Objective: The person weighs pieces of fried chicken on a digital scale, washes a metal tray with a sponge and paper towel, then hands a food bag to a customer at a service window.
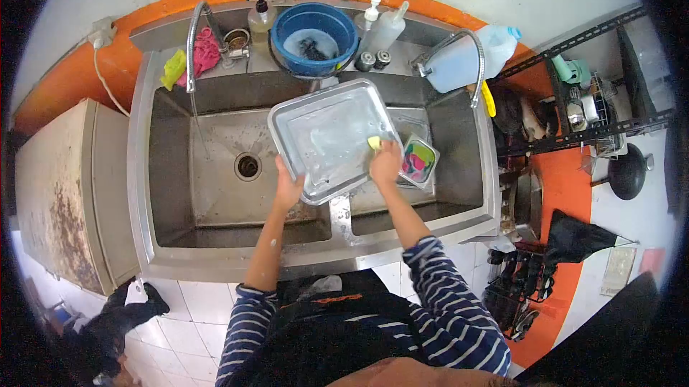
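Observation:
A rectangular metal tray (323,139) is held tilted over the divider of a double sink (219,132). Its inside looks wet, with whitish suds. My left hand (288,185) grips the tray's lower left edge, thumb over the rim. Inside the tray, toward its right side, my right hand (386,163) presses a small yellow sponge (374,143) to the surface; the fingers partly cover it. Just right of that hand, a clear plastic container (430,179) with pink and green contents sits in the right basin.
Water runs from the left faucet (192,50) into the left basin. Along the back ledge stand a blue bucket (313,64) of sudsy water, pump bottles (369,17) and a large jug (459,64). A rack (588,129) is at right. Someone's dark shoe (155,299) shows lower left.

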Action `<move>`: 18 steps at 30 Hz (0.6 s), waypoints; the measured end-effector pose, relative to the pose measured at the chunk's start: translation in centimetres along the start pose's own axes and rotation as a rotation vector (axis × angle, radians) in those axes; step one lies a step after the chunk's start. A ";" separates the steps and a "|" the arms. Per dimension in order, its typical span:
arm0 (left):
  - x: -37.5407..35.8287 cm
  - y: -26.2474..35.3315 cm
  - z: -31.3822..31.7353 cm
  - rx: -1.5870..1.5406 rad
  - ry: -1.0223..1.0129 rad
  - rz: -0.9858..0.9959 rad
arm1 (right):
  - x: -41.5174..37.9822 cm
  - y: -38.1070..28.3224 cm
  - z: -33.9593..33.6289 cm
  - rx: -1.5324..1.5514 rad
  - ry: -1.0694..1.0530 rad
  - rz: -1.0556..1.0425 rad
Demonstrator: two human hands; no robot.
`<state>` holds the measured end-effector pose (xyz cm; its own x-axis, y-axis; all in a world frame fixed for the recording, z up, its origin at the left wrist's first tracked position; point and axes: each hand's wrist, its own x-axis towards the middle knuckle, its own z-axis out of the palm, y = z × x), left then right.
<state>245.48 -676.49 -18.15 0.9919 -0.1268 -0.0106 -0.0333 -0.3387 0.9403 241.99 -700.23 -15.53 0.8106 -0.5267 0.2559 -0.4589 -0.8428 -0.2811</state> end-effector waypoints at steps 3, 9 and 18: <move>-0.1 -1.9 0.5 -0.179 -0.070 0.150 | 3.3 -1.9 2.2 0.030 0.020 -0.019; 0.8 1.2 -1.8 0.115 -0.054 -0.047 | 9.7 -1.6 4.7 0.041 -0.032 0.021; 4.1 -0.5 -2.8 0.113 0.236 -0.324 | 0.8 5.9 3.4 0.536 -0.105 0.153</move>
<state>249.89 -674.20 -17.70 0.9538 0.2156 -0.2095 0.2851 -0.4275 0.8579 241.14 -705.23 -20.16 0.7935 -0.6019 0.0896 -0.3475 -0.5691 -0.7452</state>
